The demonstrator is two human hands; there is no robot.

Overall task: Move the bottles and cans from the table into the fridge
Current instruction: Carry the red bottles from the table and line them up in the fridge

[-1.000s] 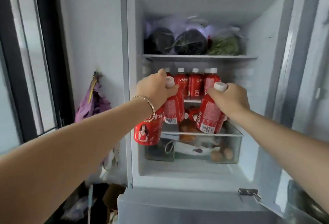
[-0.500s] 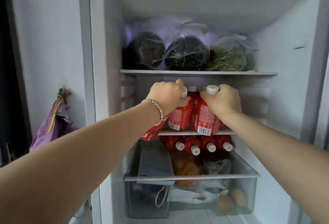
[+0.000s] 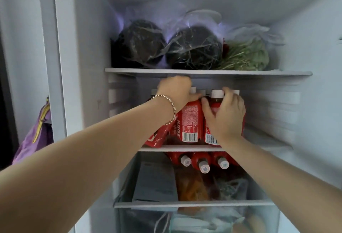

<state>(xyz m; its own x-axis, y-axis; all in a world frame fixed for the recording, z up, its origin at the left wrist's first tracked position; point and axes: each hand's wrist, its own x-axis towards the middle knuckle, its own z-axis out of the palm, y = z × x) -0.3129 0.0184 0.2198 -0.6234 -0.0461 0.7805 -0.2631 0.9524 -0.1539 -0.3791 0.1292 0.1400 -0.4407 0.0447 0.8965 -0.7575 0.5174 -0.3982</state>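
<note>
Both my hands are inside the open fridge [image 3: 88, 66] at its middle shelf [image 3: 177, 148]. My left hand [image 3: 175, 90], with a bracelet on the wrist, is closed over the top of a red juice bottle [image 3: 191, 121] that stands on the shelf. Under that wrist a red can [image 3: 156, 139] leans tilted at the shelf's front left edge; whether my fingers still hold it is hidden. My right hand [image 3: 227, 116] wraps the body of a second red juice bottle [image 3: 211, 137] with a white cap, upright beside the first. More white caps show behind them.
Bagged dark and green vegetables [image 3: 194, 47] fill the top shelf [image 3: 203, 71], close above my hands. Three red bottles [image 3: 203, 164] lie on their sides below the middle shelf. A covered drawer [image 3: 194, 204] holds bags. A purple cloth [image 3: 35, 136] hangs left of the fridge.
I have moved closer to the fridge. Both hands have carried their bottles in and set them upright on the middle shelf. My right hand has slid from the cap down onto the bottle's body.
</note>
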